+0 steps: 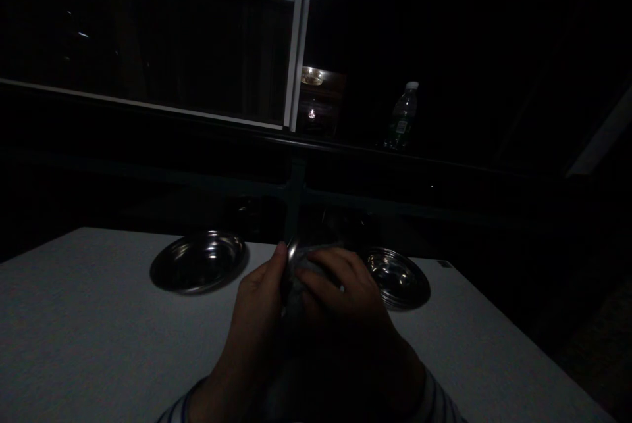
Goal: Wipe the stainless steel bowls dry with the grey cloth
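Note:
My left hand [259,295] is closed on a shiny metal dish [292,250], its thumb along the near side. The dish is turned almost edge-on, so only a bright strip of its rim shows. Against it, my right hand [350,291] presses a crumpled grey cloth [309,262] with bent fingers. Shadow hides the lower part of the cloth and dish. Both hands are above the middle of the table. A round metal dish [197,264] lies to the left of them; to the right, partly behind my right hand, are metal dishes [405,281] that look stacked.
The pale table [108,344] ends just beyond the dishes. A small dark label [444,264] is at its far right corner. Behind, a plastic bottle [405,114] with a white cap and a brownish box [323,104] stand on a ledge by the window frame [297,41]. The room is dark.

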### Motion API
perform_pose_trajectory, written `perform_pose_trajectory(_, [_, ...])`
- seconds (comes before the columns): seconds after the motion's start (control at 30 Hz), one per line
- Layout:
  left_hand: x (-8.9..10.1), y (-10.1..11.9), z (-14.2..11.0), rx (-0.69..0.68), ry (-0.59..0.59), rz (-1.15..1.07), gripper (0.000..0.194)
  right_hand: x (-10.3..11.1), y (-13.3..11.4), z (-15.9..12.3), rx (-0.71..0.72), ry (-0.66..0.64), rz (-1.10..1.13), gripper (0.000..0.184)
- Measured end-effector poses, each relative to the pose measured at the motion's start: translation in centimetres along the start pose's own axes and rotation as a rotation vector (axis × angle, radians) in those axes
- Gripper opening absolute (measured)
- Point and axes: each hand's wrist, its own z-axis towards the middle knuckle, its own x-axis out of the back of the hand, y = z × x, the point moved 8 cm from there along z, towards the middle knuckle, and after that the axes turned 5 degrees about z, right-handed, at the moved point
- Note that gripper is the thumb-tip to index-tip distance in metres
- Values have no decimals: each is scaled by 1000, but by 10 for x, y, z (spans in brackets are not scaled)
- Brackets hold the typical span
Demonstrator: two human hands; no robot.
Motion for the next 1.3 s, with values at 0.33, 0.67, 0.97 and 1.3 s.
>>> perform_pose_trajectory(0.33, [4,5,-1,8,45,-21,28,5,2,-2,32,-66,132,18])
perform_pose_trajectory(0.67, [3,2,-7,-43,23,81,36,25,22,4,-145,47,45,23])
perform_pose_trajectory(0.97, [-6,4,-7,-48,-43,45,38,20,11,4,-39,-13,-10,20])
perform_pose_trajectory(1.3, [-2,6,-6,-71,-13,101,38,19,9,5,7,-87,30,18])
